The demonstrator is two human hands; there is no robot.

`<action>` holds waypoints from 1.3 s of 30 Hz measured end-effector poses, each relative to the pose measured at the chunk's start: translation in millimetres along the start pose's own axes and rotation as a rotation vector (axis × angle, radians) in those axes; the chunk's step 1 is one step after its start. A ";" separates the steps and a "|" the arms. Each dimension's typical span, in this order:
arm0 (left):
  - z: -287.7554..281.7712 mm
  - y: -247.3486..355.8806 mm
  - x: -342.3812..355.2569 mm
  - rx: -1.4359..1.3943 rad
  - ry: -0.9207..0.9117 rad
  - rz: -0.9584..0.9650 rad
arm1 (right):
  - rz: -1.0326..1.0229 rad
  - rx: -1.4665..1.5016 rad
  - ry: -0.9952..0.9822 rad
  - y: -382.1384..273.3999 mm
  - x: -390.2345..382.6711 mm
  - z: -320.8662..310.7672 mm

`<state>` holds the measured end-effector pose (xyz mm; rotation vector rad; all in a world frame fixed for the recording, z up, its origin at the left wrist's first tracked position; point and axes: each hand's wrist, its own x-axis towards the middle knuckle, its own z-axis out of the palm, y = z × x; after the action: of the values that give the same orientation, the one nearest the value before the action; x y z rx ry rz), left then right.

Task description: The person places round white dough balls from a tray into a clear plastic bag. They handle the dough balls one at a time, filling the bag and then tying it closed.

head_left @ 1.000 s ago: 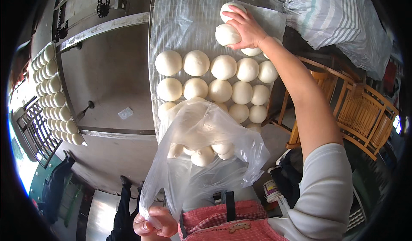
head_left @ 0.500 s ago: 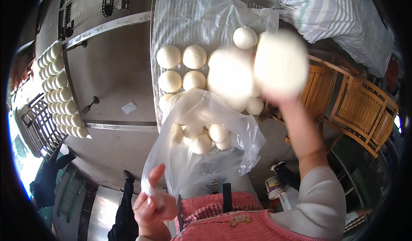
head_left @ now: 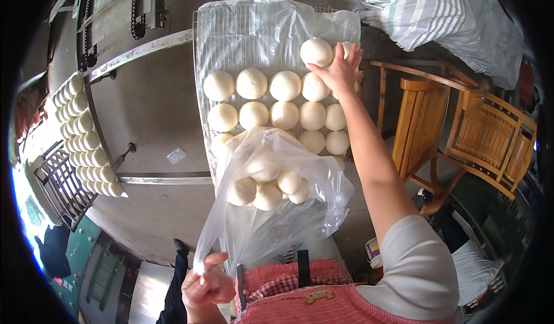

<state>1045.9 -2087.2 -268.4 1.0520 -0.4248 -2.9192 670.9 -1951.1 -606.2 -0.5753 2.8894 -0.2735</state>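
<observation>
So your left hand (head_left: 205, 283) is pinched shut on the rim of the bag (head_left: 271, 208), low by your apron (head_left: 323, 301), which keeps the mouth up and open toward the rack (head_left: 254, 29); the bag hangs in front of the rack's near edge, so buns only have a short way to travel

Your right hand (head_left: 340, 70) is stretched to the far right of the rack, fingers spread and open, palm down on the buns (head_left: 271, 101) there. It touches the bun in the back row and the one beside it, but I can't see a closed grasp on either, so call it open and reaching, not holding

Containers:
- Bag: clear thin plastic, holds a handful of white buns sunk in a clump at the bottom, plenty of room above them
- Rack: wire, lined with clear plastic sheet so the dough doesn't sit on bare wire. Two full rows of round white buns, a part row nearer you half hidden behind the bag, one lone bun (head_left: 316, 51) at the back by your hand; the rest of the back is bare sheet
- Second tray (head_left: 86, 133) far left, well apart from you: packed rows of the same buns, untouched

Wooden chairs (head_left: 461, 133) sit just right of the rack, under your arm's line
</observation>
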 end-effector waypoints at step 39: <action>2.9 63.2 -32.5 0.160 -0.009 -0.076 | 0.283 1.136 -0.821 13.6 -116.6 -220.4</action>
<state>1064.0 -2144.0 -229.8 1.0959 -0.6424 -3.0001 724.9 -1861.2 -379.6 -0.0172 1.6045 -1.1635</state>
